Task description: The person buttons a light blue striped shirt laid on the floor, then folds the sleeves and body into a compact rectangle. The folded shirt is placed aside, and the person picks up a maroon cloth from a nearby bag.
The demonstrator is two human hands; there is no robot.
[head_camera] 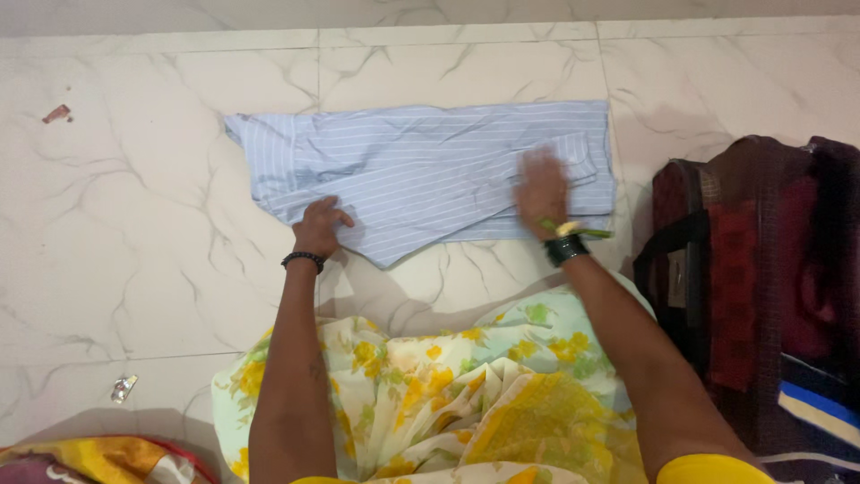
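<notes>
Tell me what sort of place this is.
Probably a room in a home: a white marble-patterned tile floor, a light blue striped shirt spread on it under both hands, and a dark maroon fabric bag beside it.

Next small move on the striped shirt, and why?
Probably sweep the right hand outward along the shirt to flatten it. The left hand already pins the lower edge, the right lies flat on the cloth, and creases show near the collar end.

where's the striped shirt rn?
Head view, upper centre: the pale blue striped shirt lies folded on the white marble floor, under both hands, left of the dark red bag.
</notes>
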